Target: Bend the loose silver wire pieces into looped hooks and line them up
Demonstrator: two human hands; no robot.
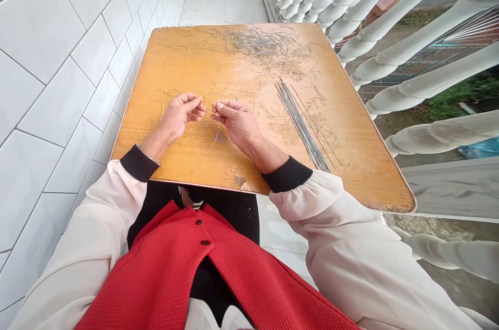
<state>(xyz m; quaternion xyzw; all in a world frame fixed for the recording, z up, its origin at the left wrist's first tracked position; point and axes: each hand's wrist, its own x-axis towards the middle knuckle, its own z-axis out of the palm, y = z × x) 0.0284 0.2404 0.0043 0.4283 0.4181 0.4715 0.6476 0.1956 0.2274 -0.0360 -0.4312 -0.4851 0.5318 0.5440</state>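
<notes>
Both of my hands are raised over the near middle of the wooden table (187, 161), close together but apart. My right hand (238, 121) pinches a thin wire (217, 133) between thumb and forefinger; one end hangs below the fingers. My left hand (180, 116) is closed in a pinch, its fingertips facing the right ones; what lies between them is too fine to make out. Behind the hands lies a row of bent wires with round loops (157, 95). To the right rests a bundle of straight grey wires (300, 124).
A tangled heap of wire (263, 43) lies at the table's far side, with loose bent pieces around it. A white tiled wall (70, 86) runs along the left. White balusters (370, 70) line the right side.
</notes>
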